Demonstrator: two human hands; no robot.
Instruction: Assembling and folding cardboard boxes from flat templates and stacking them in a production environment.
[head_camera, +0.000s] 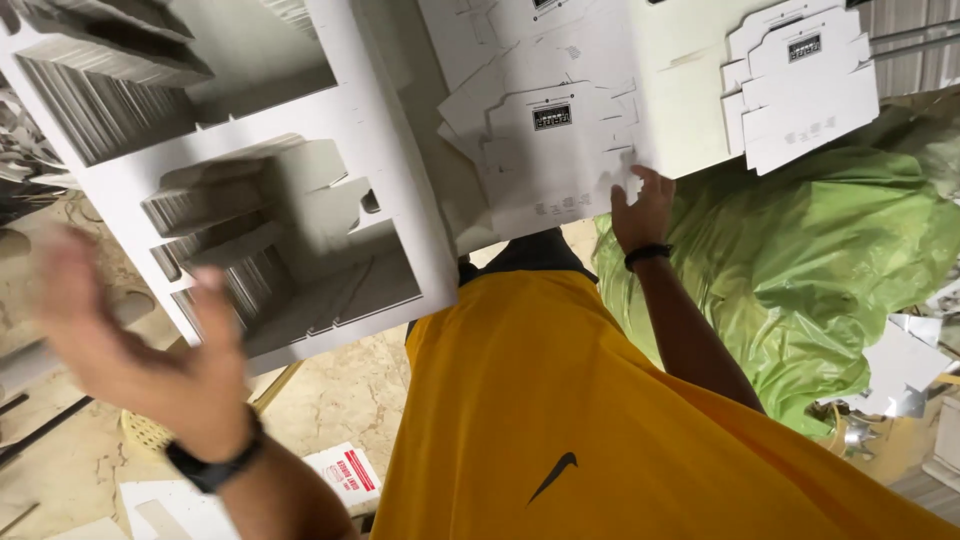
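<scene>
Die-cut carton blanks (555, 150) lie just beyond the right hand (642, 208), whose fingertips press their near edge, while the left hand (135, 350) hangs open, blurred, empty, well apart.

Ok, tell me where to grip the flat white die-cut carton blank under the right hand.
Take the flat white die-cut carton blank by its near edge, coming from the person's side: it overhangs there, where the right hand already touches, so probably a thumb-and-finger pinch fits.
</scene>
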